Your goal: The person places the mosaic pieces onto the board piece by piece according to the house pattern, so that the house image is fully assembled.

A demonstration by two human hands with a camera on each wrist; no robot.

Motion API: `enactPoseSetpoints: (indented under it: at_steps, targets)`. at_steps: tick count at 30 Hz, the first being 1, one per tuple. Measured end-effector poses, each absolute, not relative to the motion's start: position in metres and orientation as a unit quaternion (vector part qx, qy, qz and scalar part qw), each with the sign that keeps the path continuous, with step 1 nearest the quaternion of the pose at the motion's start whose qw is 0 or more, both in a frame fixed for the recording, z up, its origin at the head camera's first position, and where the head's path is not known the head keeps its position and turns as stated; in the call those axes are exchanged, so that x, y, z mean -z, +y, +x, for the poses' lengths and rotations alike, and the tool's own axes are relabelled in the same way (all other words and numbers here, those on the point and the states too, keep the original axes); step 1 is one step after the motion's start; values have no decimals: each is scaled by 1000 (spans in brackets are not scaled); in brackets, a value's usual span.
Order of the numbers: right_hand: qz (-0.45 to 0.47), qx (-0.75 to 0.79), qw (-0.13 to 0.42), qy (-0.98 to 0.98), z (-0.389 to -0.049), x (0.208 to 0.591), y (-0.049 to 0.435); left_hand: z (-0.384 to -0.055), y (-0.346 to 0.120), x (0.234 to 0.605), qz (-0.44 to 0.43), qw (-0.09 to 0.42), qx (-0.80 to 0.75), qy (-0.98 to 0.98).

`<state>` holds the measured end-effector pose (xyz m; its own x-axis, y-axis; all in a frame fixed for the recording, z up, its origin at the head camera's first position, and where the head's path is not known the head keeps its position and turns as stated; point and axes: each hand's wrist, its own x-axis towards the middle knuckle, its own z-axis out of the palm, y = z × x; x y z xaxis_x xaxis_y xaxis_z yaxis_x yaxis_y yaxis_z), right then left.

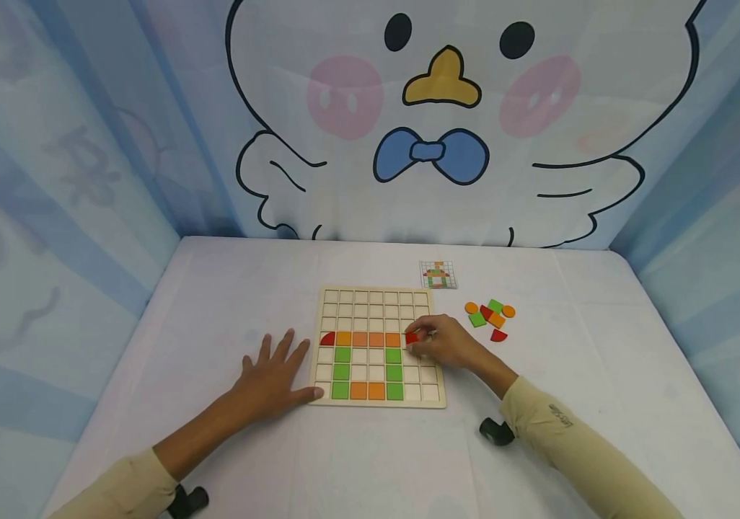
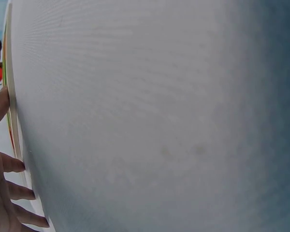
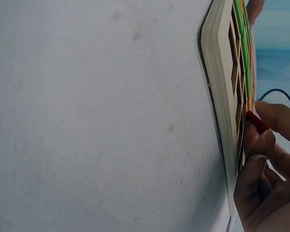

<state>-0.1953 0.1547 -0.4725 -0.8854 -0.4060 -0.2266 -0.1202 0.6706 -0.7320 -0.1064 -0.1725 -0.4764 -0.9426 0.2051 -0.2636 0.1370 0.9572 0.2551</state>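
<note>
A wooden grid board [image 1: 376, 297] lies flat on the white table. Its tiles include a red quarter-round tile [image 1: 327, 339] at the left end of a row of orange tiles [image 1: 360, 339]. Two green columns [image 1: 342, 372] run below that row, with orange tiles between their lower ends. My right hand [image 1: 448, 342] pinches a red tile [image 3: 257, 121] between thumb and finger at the row's right end. The fingers partly hide that tile's shape. My left hand [image 1: 269, 386] rests with spread fingers beside the board, its thumb on the lower left corner.
A small pattern card [image 1: 438, 274] lies just behind the board's right corner. Right of the board is a loose group of orange, green and red tiles [image 1: 496, 319]. Black devices [image 1: 496, 431] sit by both wrists. Printed curtains [image 1: 435, 209] enclose the table's back and sides.
</note>
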Motion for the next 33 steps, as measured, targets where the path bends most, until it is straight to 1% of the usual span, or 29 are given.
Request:
enactPoseSetpoints:
  at_steps: [7, 21, 26, 33]
  targets:
    - [-156, 359, 177, 903, -194, 471, 153, -106, -173, 476, 87, 146, -117, 979]
    - [-142, 297, 133, 935, -189, 468, 148, -106, -173, 476, 91, 139, -116, 979]
    - [-133, 288, 140, 938, -189, 468, 149, -106, -173, 476, 89, 143, -115, 979]
    - [-144, 303, 150, 930, -190, 468, 152, -106, -172, 476, 88, 146, -115, 979]
